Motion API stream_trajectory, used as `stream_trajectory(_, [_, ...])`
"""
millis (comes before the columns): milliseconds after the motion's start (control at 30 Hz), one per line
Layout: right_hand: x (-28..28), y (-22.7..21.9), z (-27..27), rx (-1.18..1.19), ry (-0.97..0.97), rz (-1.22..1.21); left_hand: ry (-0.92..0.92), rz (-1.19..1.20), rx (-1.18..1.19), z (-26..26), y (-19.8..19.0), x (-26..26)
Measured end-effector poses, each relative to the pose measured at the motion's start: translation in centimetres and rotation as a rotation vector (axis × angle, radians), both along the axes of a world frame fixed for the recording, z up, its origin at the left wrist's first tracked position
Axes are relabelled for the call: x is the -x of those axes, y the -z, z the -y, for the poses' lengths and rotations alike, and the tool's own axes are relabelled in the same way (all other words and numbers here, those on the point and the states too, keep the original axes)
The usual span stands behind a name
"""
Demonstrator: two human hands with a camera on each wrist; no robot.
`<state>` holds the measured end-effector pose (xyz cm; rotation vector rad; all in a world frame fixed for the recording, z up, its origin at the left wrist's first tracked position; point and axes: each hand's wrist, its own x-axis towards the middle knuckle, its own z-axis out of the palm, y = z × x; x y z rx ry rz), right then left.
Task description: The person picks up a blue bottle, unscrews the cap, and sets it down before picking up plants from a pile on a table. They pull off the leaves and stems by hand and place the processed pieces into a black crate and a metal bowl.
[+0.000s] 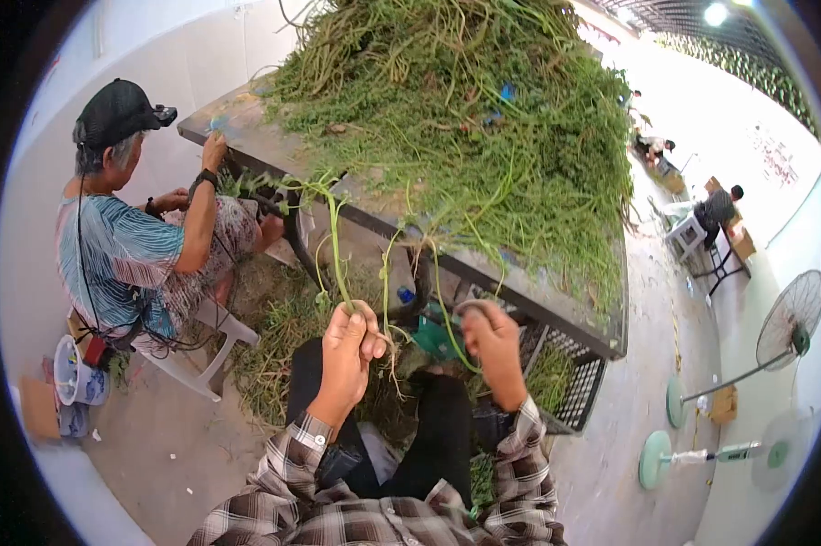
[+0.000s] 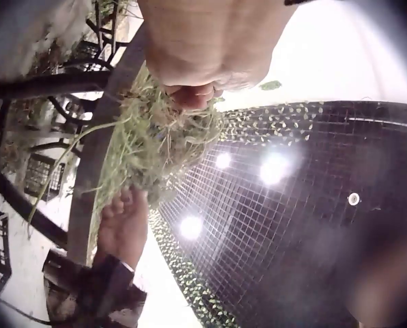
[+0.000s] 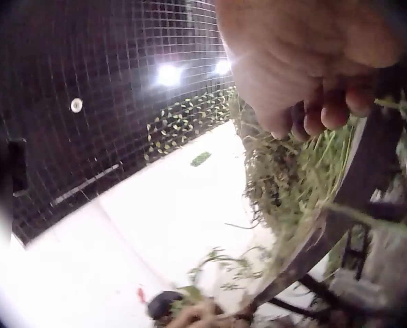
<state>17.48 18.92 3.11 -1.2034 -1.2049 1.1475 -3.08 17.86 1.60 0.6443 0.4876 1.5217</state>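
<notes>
My left hand (image 1: 345, 359) pinches a long green plant stem (image 1: 336, 246) between thumb and fingers. Its leafy top leans over the table edge, and thin pale roots (image 1: 394, 364) hang beside the fingers. To the right, my right hand (image 1: 494, 350) is raised with curled fingers, blurred in the head view, pinching a thin green stem. A curved stem (image 1: 444, 314) runs below its fingertips. The right wrist view shows the curled fingers (image 3: 319, 119) close by the table edge, with a bit of green at a fingertip. In the left wrist view, the left fingertips (image 2: 190, 97) are partly hidden behind the hand.
A large heap of green plants (image 1: 465, 109) covers the table (image 1: 369, 196). A seated person (image 1: 128, 227) in a dark cap works at the left. A black crate (image 1: 574, 396) stands under the table. Cut plants (image 1: 269, 364) litter the floor. Fans (image 1: 783, 323) stand right.
</notes>
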Motion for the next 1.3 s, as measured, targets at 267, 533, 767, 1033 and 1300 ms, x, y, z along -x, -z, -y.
stream_trajectory(267, [4.0,3.1,5.3,0.232,-0.298,-0.338,0.163,-0.136,0.025,4.5,2.3,-0.2])
stream_trajectory(533, [4.2,4.8,6.6,0.241,-0.232,-0.424,0.291,-0.412,0.064,6.4,4.6,-0.2])
stream_trajectory(767, [4.8,5.5,7.8,0.139,-0.153,-0.275,0.324,-0.409,0.182,6.5,5.2,-1.2])
stream_trajectory(1033, [5.4,6.5,7.7,0.003,-0.043,-0.215,0.303,-0.452,0.250,6.6,5.4,-1.8])
stream_trajectory(1300, [5.5,5.5,7.7,0.145,-0.048,-0.378,0.448,-0.406,0.289,6.9,4.3,-1.3])
